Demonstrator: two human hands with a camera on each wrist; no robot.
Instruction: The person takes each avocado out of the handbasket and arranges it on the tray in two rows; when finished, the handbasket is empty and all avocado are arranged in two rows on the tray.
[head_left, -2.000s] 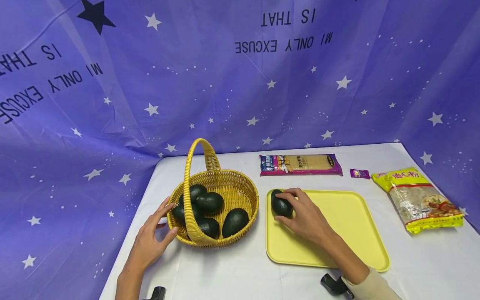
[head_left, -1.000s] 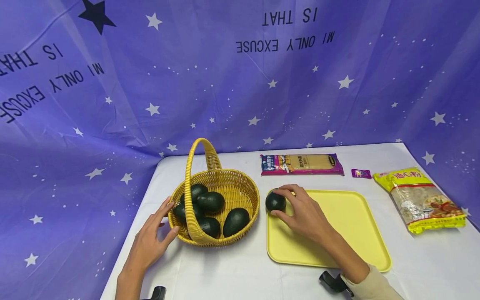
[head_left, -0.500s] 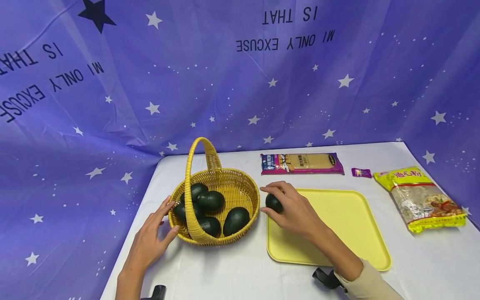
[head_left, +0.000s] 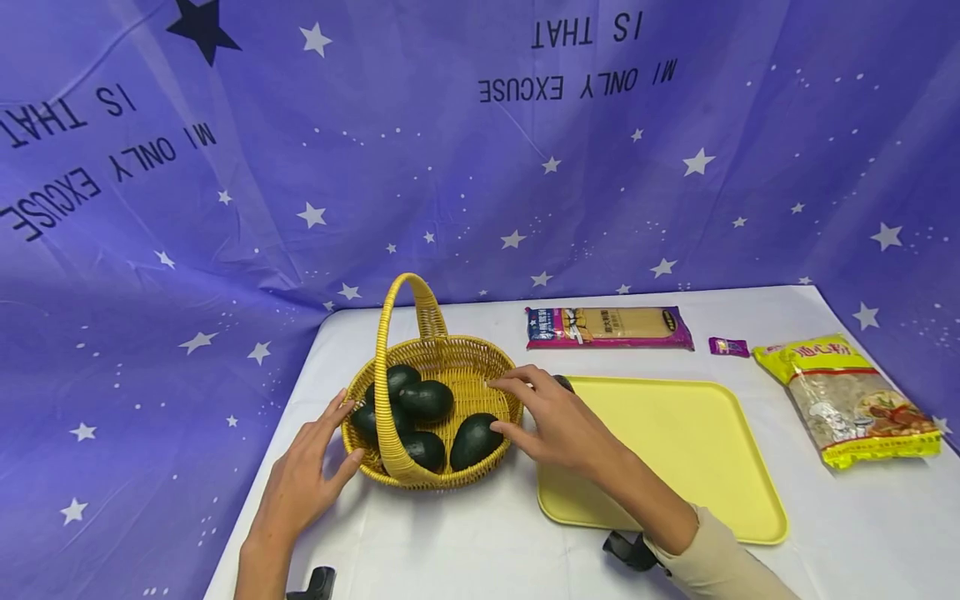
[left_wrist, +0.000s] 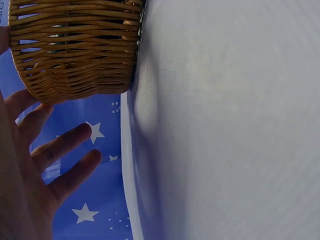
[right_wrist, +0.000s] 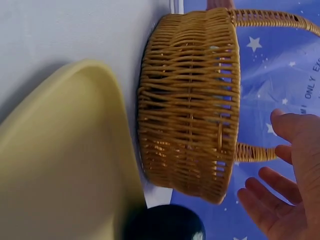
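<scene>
Hovering over the three o'clock rim of a yellow wicker basket (head_left: 468,379), a person's right hand (head_left: 553,423) holds nothing, its fingers and thumb spread wide. Five dark green avocados (head_left: 426,401) lie inside the basket, four grouped toward nine o'clock and one at four; whether the right thumb touches that last one cannot be told. A sixth avocado (right_wrist: 170,224) sits at the ten o'clock corner of a yellow tray (head_left: 675,450), mostly hidden behind the hand in the head view. At the basket's nine o'clock, the left hand (head_left: 300,479) rests spread fingertips against the wickerwork. Near the tray lie a spaghetti packet (head_left: 637,325) at eleven o'clock, a small purple packet (head_left: 728,347) at one and a pasta bag (head_left: 847,408) between two and three.
</scene>
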